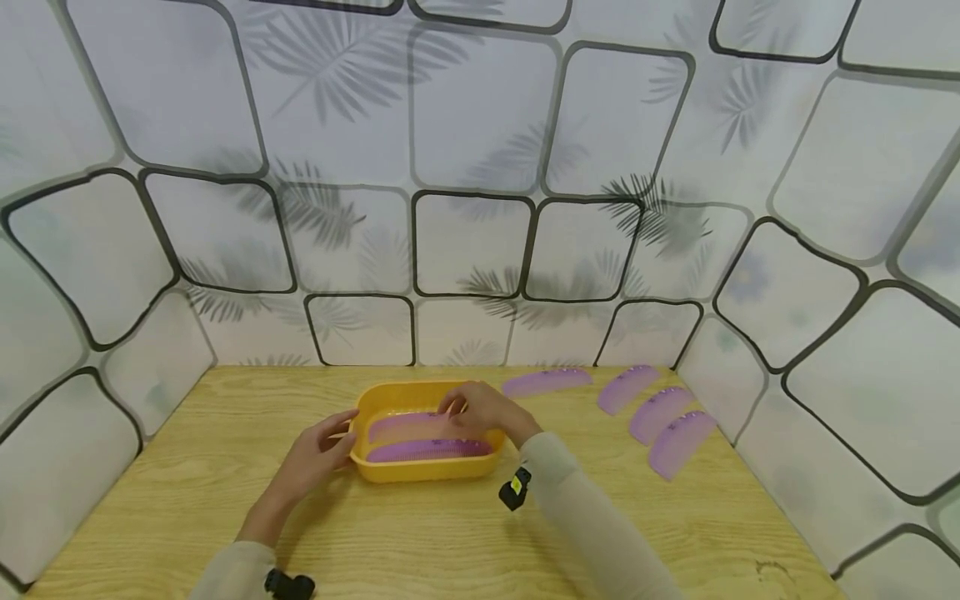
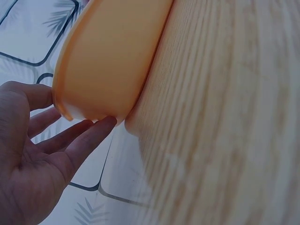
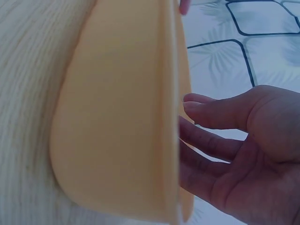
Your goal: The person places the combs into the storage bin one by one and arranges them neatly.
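A yellow plastic basin [image 1: 420,475] sits on the wooden table, with two purple combs lying side by side in it, the front comb [image 1: 427,451] and the rear comb [image 1: 408,427]. At the basin's left end is my left hand [image 1: 315,458]; its thumb and fairly straight fingertips touch the rim and outer wall, as the left wrist view also shows. My right hand [image 1: 483,410] reaches over the back right rim, fingers loosely bent above the rear comb. In the right wrist view its thumb stands apart from the fingers, whose tips are hidden behind the basin wall.
Several more purple combs lie on the table to the right: one comb [image 1: 547,382] just behind the basin near the wall, the others fanned out, such as the rightmost comb [image 1: 681,444]. A patterned wall covering [image 1: 472,333] encloses the table's back and sides.
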